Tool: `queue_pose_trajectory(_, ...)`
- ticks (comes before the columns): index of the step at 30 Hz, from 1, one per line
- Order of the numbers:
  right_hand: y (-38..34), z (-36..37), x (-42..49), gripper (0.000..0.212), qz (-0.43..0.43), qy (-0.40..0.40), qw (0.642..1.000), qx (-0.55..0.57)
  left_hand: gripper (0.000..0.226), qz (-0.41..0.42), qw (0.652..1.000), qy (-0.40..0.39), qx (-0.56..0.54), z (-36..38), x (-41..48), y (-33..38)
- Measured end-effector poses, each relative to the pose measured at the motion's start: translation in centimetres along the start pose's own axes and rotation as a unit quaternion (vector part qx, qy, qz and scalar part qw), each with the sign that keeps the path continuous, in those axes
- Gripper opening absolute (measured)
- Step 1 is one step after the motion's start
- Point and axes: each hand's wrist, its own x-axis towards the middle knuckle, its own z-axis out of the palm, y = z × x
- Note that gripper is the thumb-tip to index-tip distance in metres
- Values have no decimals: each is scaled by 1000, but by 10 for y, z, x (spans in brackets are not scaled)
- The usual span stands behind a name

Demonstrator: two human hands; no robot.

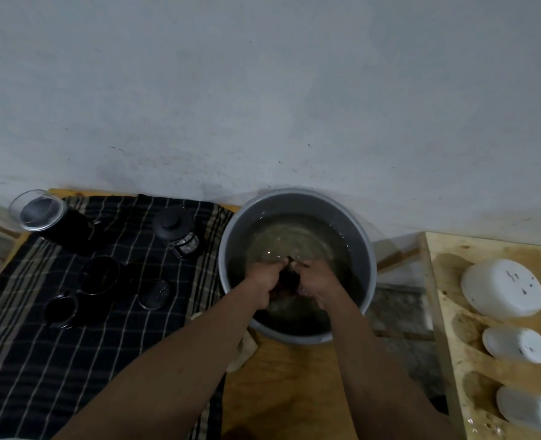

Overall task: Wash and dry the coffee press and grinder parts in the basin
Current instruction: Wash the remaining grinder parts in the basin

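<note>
Basin (227, 249) beside checked cloth (24, 360) with coffee press (180, 231); both hands' fingers (262, 274) clutching dark part (289, 277).

You see a grey basin (370, 274), a black cloth (40, 360) with pale check lines, and white tubs (502, 287).

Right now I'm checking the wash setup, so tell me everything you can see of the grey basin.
The grey basin is round and deep, plastic or metal by its look, with a smooth rolled rim. It stands upright on the wooden board close to the wall, beside the checked cloth. It holds slightly murky, rippling water. The left hand and right hand reach over its near rim, holding a small dark item at the water.
</note>
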Motion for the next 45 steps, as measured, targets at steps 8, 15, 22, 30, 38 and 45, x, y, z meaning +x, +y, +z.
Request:
queue_pose_trajectory(8, 7, 1, 6, 7, 5, 63, 993, 104, 15, 9, 999, 22, -38, 10, 5, -2)
queue_pose_trajectory(15, 15, -1, 7, 18, 54, 84, 965, 243, 13, 21, 996, 26, -80, 12, 9, -9)
queue_pose_trajectory(22, 5, -5, 6, 15, 32, 51, 978, 201, 32, 33, 994, -75, -72, 16, 11, -10)
queue_pose_trajectory(30, 7, -9, -5, 17, -12, 18, 983, 183, 17, 78, 996, 41, -20, 18, 13, -12)
queue_pose_trajectory(38, 26, -4, -14, 10, -140, 89, 985, 47, 43, 29, 997, -1, -69, 13, 7, -6)
queue_pose_trajectory(45, 18, -5, -23, 21, -165, 48, 985, -9, 19, 18, 997, -47, -55, 2, 0, 1)
